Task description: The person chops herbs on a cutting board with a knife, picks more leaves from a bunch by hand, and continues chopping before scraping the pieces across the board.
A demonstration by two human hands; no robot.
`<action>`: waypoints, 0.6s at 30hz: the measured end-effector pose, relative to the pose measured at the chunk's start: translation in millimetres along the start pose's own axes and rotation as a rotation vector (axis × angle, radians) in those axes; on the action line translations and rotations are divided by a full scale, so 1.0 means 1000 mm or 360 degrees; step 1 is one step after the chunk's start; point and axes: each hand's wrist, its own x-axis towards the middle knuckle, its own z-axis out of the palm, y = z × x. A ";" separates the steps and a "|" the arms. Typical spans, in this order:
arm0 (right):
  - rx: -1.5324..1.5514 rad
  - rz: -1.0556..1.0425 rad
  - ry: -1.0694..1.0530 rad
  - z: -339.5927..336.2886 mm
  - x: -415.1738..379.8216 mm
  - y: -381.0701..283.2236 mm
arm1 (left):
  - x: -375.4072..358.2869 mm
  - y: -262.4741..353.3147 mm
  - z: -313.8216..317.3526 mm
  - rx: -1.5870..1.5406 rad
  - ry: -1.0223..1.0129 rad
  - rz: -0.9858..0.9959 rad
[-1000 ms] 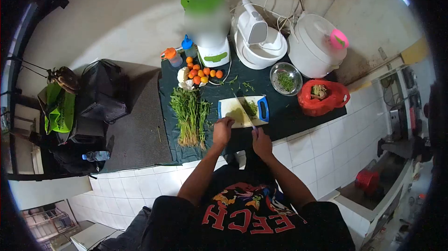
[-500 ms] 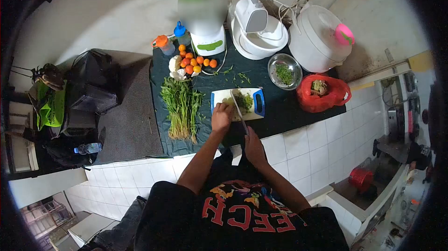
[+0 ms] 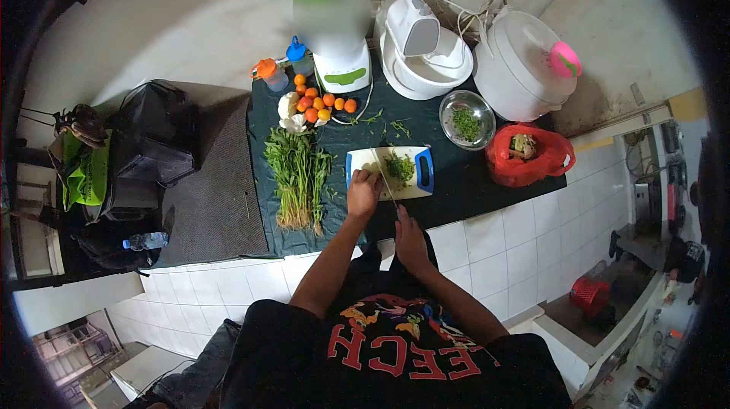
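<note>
Centre: a white rectangular cutting board with blue ends (image 3: pixel 365 158) lies near the front edge of the dark-cloth-covered counter (image 3: pixel 456 190); on it I see a small loose heap of finely chopped greens (image 3: pixel 400 169).
Right side: my right grip (image 3: pixel 411 243) is holding a long, thin-bladed knife (image 3: pixel 385 179) by its handle, the blade slanting across the board, just left of the heap.
Left side: my left grip (image 3: pixel 363 194) has its fingers bent over the board's left front part, close beside the blade; I cannot tell whether it pinches anything.
Leaves: I see a thick bundle of long green leafy stems with pale root ends (image 3: pixel 298 188) left of the board, well within the counter.
Behind: a cluster of round orange-red tomatoes (image 3: pixel 317 103) sits beyond the bundle.
Far right: a shiny round bowl (image 3: pixel 485 117) carries more chopped greens, just beside an open red plastic bag (image 3: pixel 508 170).
Back: a white stand mixer with a white bowl (image 3: pixel 420 36) stands beyond the board.
</note>
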 end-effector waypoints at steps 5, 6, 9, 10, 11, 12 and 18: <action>0.0121 0.0130 -0.0092 0.007 0.019 0.001 | -0.006 -0.002 0.002 -0.0095 -0.0005 -0.0103; 0.0067 0.0212 -0.0160 0.006 0.022 -0.002 | -0.005 -0.002 0.000 -0.0093 -0.0005 -0.0100; -0.0013 0.0309 -0.0192 0.012 0.036 -0.007 | -0.004 0.001 -0.004 -0.0143 -0.0074 -0.0121; -0.0037 0.0317 -0.0157 0.016 0.041 -0.004 | -0.003 0.001 -0.004 -0.0126 -0.0042 -0.0119; -0.0042 0.0321 -0.0149 0.019 0.044 0.000 | -0.002 0.002 -0.005 -0.0108 -0.0008 -0.0118; 0.0091 0.0236 0.0015 0.019 0.047 0.000 | -0.001 0.001 -0.006 -0.0114 -0.0007 -0.0111; 0.0091 0.0082 0.0051 0.006 0.029 0.000 | -0.002 -0.006 0.000 -0.0134 -0.0086 -0.0127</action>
